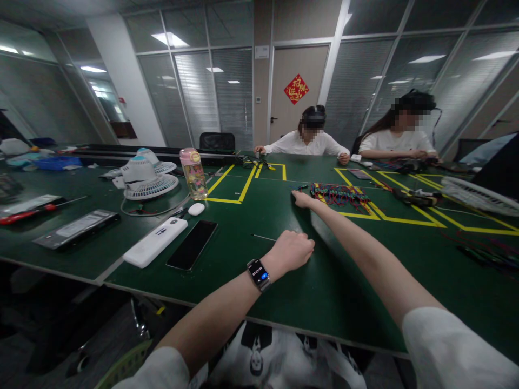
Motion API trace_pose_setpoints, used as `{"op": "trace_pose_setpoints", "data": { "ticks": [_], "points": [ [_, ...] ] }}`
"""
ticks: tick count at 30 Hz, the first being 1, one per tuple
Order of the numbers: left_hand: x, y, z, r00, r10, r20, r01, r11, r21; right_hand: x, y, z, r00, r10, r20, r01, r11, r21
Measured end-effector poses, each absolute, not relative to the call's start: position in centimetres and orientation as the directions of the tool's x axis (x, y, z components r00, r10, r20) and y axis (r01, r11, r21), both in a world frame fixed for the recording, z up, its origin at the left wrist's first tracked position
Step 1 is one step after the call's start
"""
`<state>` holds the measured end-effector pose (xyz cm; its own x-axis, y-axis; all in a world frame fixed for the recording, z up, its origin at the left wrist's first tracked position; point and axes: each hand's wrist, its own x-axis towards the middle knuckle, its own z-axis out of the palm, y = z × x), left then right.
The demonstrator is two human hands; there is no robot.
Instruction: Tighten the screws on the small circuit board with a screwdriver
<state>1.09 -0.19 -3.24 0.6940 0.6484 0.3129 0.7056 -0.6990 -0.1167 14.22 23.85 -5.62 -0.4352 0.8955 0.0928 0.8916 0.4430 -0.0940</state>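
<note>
Wire bundle [339,198], right of centre in the frame: probably best handled lightly, to avoid snagging loops. Tangled, low-lying, red, blue and dark. Left hand [292,252], mid-frame, with fingers curled together, any contents hidden. Right hand [302,200], just beside the bundle, finger closure impossible to tell. Thin rod [263,237] by left hand; small dark piece [300,187] at right fingertips.

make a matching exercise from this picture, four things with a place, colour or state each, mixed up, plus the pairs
Things
1. left hand
2. right hand
3. wire bundle
4. phone

Clues
A. red, blue and other colours
B. dark screen facing up
C. stretched out beside the wire bundle
D. watch on its wrist

Pairs: 1-D, 2-C, 3-A, 4-B
</note>
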Motion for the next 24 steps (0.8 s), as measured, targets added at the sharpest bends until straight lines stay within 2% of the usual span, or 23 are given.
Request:
{"op": "trace_pose_setpoints", "data": {
  "ticks": [5,10,11,13,14,18,24],
  "points": [
    [1.4,-0.4,-3.2,0.698,0.644,0.312,0.7,-0.705,-0.111,13.8,20.6,-6.2,-0.516,0.851,0.095,0.843,0.525,-0.12],
    [1.7,-0.4,-3.0,0.683,0.627,0.375,0.701,-0.707,-0.095,14.7,15.6,-6.5,-0.638,0.762,0.11,0.745,0.647,-0.158],
    [1.7,-0.4,-2.8,0.675,0.629,0.387,0.705,-0.704,-0.086,15.1,14.3,-6.5,-0.668,0.734,0.124,0.714,0.679,-0.17],
    [1.5,-0.3,-2.4,0.65,0.633,0.42,0.718,-0.693,-0.065,16.1,11.5,-6.5,-0.796,0.569,0.207,0.517,0.817,-0.254],
    [1.3,-0.1,-2.2,0.631,0.641,0.437,0.729,-0.682,-0.053,16.7,10.1,-6.5,-0.812,0.528,0.247,0.457,0.84,-0.293],
    [0.2,0.4,-1.4,0.558,0.687,0.465,0.772,-0.636,0.015,19.2,5.9,-6.2,-0.733,0.613,0.297,0.475,0.772,-0.423],
    [-1.2,1.3,-0.7,0.445,0.714,0.54,0.795,-0.593,0.129,20.7,5.0,-4.9,-0.521,0.737,0.43,0.526,0.674,-0.519]
  ]
}}
